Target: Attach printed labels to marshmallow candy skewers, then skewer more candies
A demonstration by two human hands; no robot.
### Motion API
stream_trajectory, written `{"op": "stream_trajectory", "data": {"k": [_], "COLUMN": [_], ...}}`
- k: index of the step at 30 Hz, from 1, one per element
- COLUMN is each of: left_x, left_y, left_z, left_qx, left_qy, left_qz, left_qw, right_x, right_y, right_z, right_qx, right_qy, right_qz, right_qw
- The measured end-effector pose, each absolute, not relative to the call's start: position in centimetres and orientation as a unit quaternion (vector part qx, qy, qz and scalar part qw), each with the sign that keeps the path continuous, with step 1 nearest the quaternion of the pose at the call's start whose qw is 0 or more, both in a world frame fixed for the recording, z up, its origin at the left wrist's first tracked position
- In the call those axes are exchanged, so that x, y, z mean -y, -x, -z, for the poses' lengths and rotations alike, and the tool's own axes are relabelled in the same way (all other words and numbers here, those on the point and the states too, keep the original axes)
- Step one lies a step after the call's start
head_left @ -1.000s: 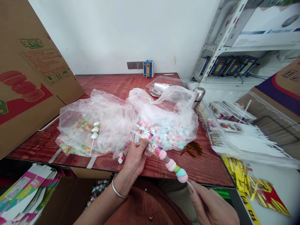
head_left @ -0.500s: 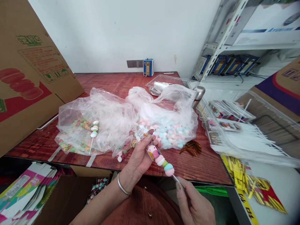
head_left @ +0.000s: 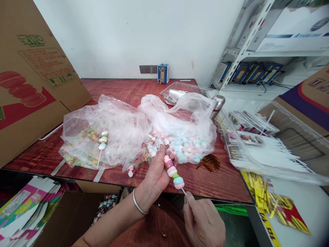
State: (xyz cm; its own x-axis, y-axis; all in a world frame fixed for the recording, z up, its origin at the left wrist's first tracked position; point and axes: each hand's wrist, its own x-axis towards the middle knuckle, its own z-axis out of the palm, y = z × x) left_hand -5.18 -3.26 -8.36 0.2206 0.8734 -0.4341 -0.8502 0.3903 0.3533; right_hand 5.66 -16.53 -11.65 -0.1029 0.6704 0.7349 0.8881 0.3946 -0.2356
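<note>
My left hand (head_left: 158, 171) is closed round the top of a marshmallow skewer (head_left: 178, 181), where a small clear printed wrapper (head_left: 153, 141) shows beyond the fingers. Pink, white, green and blue pieces are threaded on the stick. Lower down, my right hand (head_left: 203, 218) pinches the bare white end of that stick. A second marshmallow skewer (head_left: 103, 140) lies on the left plastic bag (head_left: 123, 127), which holds colourful ring-shaped pieces. Behind my left hand is another bag (head_left: 189, 142) of pink, blue and white marshmallows.
Copper-coloured twist ties (head_left: 209, 162) lie right of the bags. A clear tray (head_left: 272, 147) of white sticks and printed cards stands at the right. A large carton (head_left: 38, 85) fills the left side. Behind are a metal flask (head_left: 218, 104) and a blue box (head_left: 163, 73).
Both hands have shifted slightly, my right hand moving left and up with the stick. The skewer now hangs steeper, and more of the clear wrapper shows above my left hand.
</note>
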Motion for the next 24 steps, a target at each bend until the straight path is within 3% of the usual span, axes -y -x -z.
{"op": "stream_trajectory", "data": {"k": [5,9,16,19,24], "left_x": [3.6,3.4,3.4,3.8,5.6], "left_y": [5.0,5.0,4.9,4.5,3.3], "left_z": [8.0,7.8,7.9,7.7,7.5], "left_qx": [-0.273,-0.269,-0.230,-0.241,-0.265], "left_qy": [-0.033,-0.016,-0.041,-0.065,-0.077], "left_qz": [-0.554,-0.550,-0.552,-0.555,-0.528], "left_qw": [0.786,0.791,0.800,0.793,0.803], "right_x": [16.9,17.1,16.8,16.5,15.1], "right_y": [-5.5,-5.5,-5.6,-5.3,-4.7], "right_z": [12.2,11.5,11.0,11.2,11.7], "right_qx": [0.629,0.549,0.448,0.463,0.605], "right_qy": [0.622,0.683,0.649,0.653,0.627], "right_qz": [0.044,-0.125,-0.378,-0.343,-0.111], "right_qw": [0.463,0.466,0.485,0.492,0.478]}}
